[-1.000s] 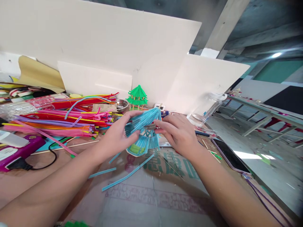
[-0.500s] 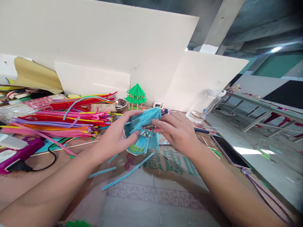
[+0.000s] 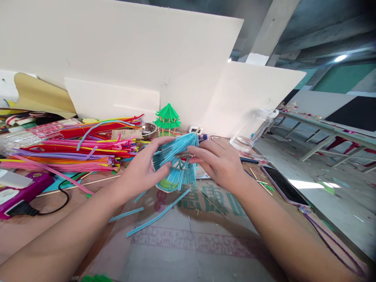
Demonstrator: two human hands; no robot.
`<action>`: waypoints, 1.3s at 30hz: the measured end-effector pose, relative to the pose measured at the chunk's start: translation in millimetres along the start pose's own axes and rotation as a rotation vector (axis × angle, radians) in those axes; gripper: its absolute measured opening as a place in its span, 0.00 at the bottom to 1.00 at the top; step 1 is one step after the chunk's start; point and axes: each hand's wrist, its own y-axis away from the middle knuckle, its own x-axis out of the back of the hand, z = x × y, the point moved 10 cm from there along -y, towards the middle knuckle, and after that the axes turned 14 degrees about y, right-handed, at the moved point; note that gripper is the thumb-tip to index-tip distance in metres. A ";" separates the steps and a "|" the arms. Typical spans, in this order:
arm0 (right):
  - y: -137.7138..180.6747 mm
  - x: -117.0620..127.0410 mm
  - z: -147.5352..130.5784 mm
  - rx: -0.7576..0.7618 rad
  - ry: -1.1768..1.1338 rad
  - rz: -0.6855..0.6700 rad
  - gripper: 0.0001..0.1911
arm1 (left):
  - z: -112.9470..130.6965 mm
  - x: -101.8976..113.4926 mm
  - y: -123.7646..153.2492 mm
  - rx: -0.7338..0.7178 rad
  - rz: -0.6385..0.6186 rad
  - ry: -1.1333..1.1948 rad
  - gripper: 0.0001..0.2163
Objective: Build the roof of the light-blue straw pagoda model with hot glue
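My left hand (image 3: 143, 169) and right hand (image 3: 221, 162), fingers closed on the tiered blue pipe-cleaner roof model (image 3: 176, 156), just in front of the small green pipe-cleaner pavilion (image 3: 167, 117); grip and position unchanged since the earlier frame.

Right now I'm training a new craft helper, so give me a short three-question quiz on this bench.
1. True or false: the left hand and the right hand both touch the blue pipe-cleaner model.
2. What stands on the table just beyond that model? A. green pavilion model B. red cup C. stapler
3. Fill in: the phone lies on the person's ___ side.

Key: 1 true; 2 A; 3 right.
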 end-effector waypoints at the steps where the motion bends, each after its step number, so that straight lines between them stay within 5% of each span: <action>1: 0.2 -0.4 0.6 -0.004 0.001 -0.005 0.10 | -0.2 0.2 0.0 0.002 0.001 0.001 0.24; 39: -1.1 -0.2 -3.6 0.028 0.009 0.005 0.10 | -0.5 1.3 -0.7 0.008 -0.001 -0.009 0.24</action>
